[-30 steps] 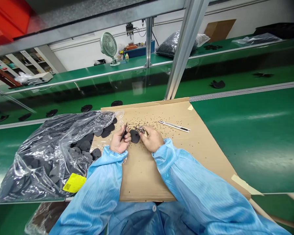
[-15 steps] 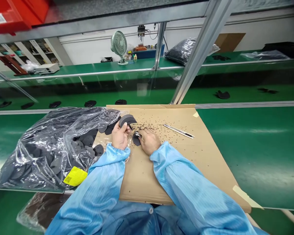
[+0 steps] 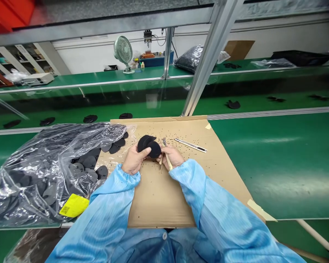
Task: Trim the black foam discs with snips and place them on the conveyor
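Observation:
A small fan of round black pads (image 3: 154,149) is pinched in my left hand (image 3: 133,160), its thumb lying across the front disc. My right hand (image 3: 175,156) is closed around a pair of nippers (image 3: 168,161) with pale handles; their jaws point away from me. Its fingertips touch or nearly touch the right edge of the front pad; which of the two I cannot tell. Beneath both hands lies a sheet of cardboard (image 3: 159,204), sprinkled with tiny black bits. Beyond my right hand rests a slim utility knife (image 3: 190,145).
On the left, a clear plastic bag (image 3: 35,171) spills loose black pads (image 3: 89,162) and bears a yellow label (image 3: 74,205). A green conveyor belt (image 3: 164,106) carrying small pad stacks runs behind. A metal post (image 3: 200,60) rises past the cardboard's back edge.
The separate pad that lay under the nippers on the cardboard is now up with the fan in my left hand. The nippers have swung to point away. The whole view has shifted slightly.

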Motion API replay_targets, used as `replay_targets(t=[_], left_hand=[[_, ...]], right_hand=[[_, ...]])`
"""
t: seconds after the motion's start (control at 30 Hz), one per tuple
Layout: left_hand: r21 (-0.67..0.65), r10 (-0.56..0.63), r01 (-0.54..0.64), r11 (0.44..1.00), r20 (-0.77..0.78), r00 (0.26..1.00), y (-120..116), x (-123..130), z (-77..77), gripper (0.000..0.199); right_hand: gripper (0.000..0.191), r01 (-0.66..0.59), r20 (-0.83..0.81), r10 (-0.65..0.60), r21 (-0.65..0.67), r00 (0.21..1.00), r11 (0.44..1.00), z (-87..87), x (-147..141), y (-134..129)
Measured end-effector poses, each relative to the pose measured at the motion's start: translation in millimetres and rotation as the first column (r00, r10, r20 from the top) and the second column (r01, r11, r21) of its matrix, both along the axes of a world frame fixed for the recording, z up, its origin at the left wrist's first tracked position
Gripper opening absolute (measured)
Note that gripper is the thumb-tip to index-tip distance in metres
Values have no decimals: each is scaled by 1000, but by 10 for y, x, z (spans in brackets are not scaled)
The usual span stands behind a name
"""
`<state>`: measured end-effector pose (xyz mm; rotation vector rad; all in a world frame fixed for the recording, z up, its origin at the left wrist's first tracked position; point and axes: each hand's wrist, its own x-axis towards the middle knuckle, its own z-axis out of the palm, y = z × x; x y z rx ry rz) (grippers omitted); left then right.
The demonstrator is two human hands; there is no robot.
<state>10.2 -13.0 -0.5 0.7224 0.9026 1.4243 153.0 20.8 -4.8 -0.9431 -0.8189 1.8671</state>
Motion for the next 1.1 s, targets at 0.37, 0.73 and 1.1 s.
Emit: replay_targets(t=[0.37, 0.73, 1.1], left_hand=[[-23, 117, -119, 993, -70, 991, 13, 15, -25, 54], [-8, 69, -69, 998, -50, 996, -8, 27, -8, 53], [42, -16, 19, 999, -75, 997, -41, 40, 5, 46]], right_hand=[[26, 61, 435, -415, 628, 799, 775, 104, 2, -116], [33, 45, 457, -398, 610, 796, 791, 22, 8, -91], [43, 40, 236, -160, 442, 959, 896, 7, 23, -17]])
